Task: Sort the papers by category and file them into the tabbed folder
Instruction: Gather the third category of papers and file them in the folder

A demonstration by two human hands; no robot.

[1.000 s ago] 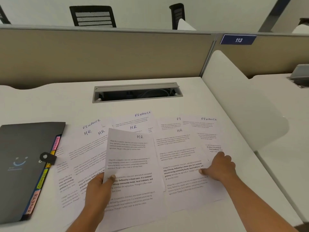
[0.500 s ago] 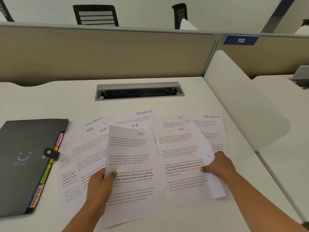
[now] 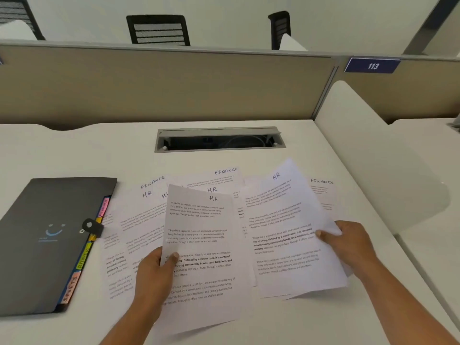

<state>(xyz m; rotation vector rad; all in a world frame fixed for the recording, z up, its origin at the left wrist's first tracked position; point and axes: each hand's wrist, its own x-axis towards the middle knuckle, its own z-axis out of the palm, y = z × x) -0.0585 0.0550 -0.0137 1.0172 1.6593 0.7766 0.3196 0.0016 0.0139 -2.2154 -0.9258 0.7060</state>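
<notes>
Two hands (image 3: pixel 154 272) (image 3: pixel 353 241) — HR sheets (image 3: pixel 199 232) pinched

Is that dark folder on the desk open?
No, the folder lies shut left of the papers, its strap buttoned over the front edge.

Soft, even indoor light, faint shadows under the papers (image 3: pixel 199 245), slight blur, wide-angle bending at the edges.

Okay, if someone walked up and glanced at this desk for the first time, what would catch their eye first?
Most likely the two hands: the left hand grips a sheet headed HR at the centre, the right hand holds a second HR sheet, tilted, beside it on the right. Under them spreads a fan of papers marked HR and FINANCE. At the left lies a dark folder with coloured tabs along its right edge.
</notes>
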